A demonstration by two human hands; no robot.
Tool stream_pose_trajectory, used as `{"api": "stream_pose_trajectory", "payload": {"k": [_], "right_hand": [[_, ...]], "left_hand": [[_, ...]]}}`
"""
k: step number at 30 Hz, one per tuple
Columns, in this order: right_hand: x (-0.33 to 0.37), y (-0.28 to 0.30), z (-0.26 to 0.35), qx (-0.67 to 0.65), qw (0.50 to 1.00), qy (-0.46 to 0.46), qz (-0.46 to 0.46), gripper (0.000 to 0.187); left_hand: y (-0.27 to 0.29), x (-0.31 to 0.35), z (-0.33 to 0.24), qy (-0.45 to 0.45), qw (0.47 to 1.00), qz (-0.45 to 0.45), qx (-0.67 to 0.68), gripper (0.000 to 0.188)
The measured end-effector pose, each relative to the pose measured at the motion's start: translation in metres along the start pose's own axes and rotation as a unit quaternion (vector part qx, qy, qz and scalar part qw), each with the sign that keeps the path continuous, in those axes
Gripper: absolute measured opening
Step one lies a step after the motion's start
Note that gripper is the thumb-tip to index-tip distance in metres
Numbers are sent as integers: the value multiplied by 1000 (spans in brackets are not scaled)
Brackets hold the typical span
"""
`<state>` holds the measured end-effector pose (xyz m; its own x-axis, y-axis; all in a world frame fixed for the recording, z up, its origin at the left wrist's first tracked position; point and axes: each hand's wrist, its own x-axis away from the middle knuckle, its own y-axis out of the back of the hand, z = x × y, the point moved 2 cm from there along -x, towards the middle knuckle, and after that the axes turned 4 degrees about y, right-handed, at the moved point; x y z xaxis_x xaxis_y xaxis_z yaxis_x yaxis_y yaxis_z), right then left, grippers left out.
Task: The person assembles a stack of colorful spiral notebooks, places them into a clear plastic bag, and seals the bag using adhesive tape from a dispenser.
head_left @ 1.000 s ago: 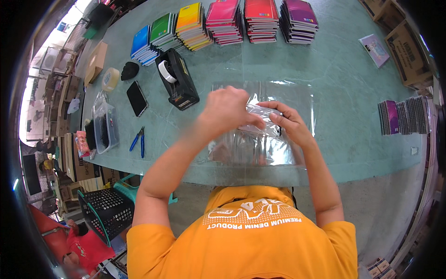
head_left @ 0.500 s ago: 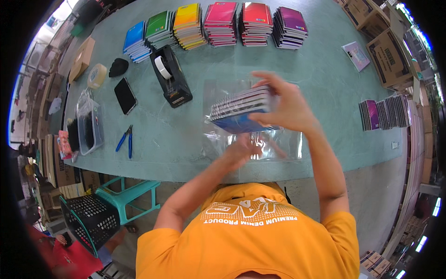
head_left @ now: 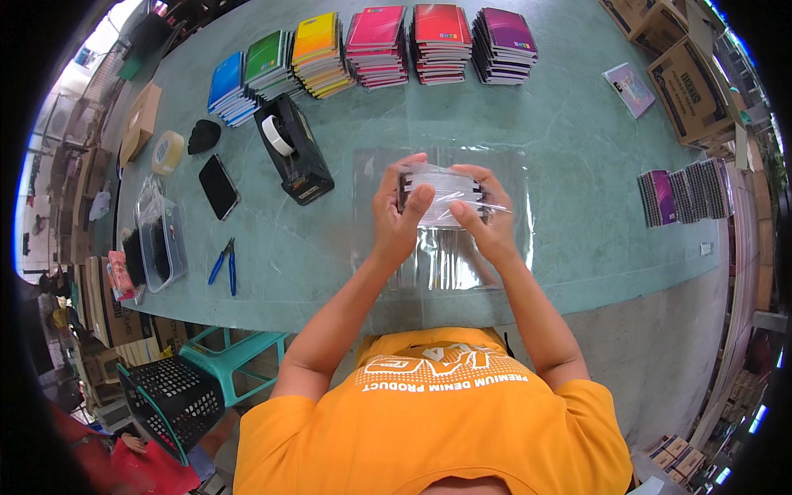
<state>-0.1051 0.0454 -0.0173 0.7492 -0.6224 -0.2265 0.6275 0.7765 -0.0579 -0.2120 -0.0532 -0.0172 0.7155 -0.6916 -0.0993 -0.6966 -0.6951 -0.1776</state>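
Between my two hands is a bundle of spiral notebooks [head_left: 442,180], its white page edges facing up. My left hand [head_left: 398,216] grips the bundle's left end, thumb on top. On the opposite end my right hand [head_left: 492,221] is wrapped the same way. The bundle is over a clear plastic sheet [head_left: 450,262] spread on the table. Shiny film streaks cross the page edges by my right thumb; how far the film covers the bundle cannot be made out. The covers are mostly hidden by my fingers.
Notebook stacks in several colours, such as pink [head_left: 377,33], line the far edge. A black tape dispenser [head_left: 299,153], phone [head_left: 219,186], blue-handled cutters [head_left: 223,266] and plastic box [head_left: 162,239] lie left. Purple notebooks [head_left: 660,198] and cartons [head_left: 691,91] are right.
The notebook bundle has been turned and lowered, from blue cover showing to page edges up. My left hand has come up from below the bundle onto its left end.
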Motion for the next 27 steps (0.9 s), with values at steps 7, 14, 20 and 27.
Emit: {"api": "stream_pose_trajectory", "payload": {"k": [7, 14, 20, 27], "right_hand": [[-7, -11, 19, -69, 992, -107, 27, 29], [10, 60, 21, 54, 996, 44, 58, 118], [13, 0, -43, 50, 996, -67, 7, 119], [56, 45, -44, 226, 967, 104, -60, 74]], "left_hand": [[19, -12, -19, 135, 990, 17, -33, 33], [56, 8, -97, -230, 938, 85, -246, 74], [43, 21, 25, 117, 958, 128, -228, 111], [9, 33, -82, -344, 799, 137, -474, 71]]}}
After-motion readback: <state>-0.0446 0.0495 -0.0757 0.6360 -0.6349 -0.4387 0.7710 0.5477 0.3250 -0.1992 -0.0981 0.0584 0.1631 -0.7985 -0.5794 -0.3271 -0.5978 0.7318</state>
